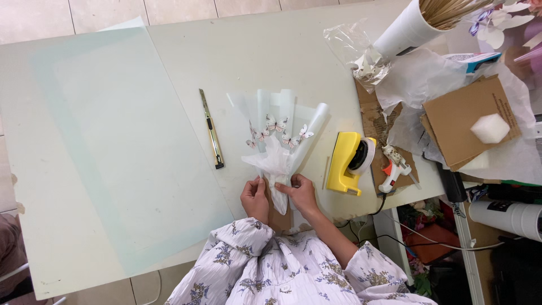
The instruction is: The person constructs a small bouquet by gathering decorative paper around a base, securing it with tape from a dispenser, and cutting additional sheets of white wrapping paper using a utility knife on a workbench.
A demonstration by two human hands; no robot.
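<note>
Floral-print sleeves (pixel 265 271) fill the lower edge, nearest the camera, leading to both hands at the stem of a small wrapped bouquet (pixel 279 144). The left hand (pixel 255 197) pinches the white tissue wrap at the stem's left side; the right hand (pixel 301 193) presses fingers on the stem's right side, so each grip is clenched on the bouquet. The bouquet lies flat on the white surface (pixel 254 51), its translucent wrapping fanned away from the person, with paper butterflies (pixel 276 125) at its centre. A utility knife (pixel 212 129) lies to its left, beside a pale green sheet (pixel 113 141). A yellow tape dispenser (pixel 350 162) and a glue gun (pixel 395 168) lie to its right.
</note>
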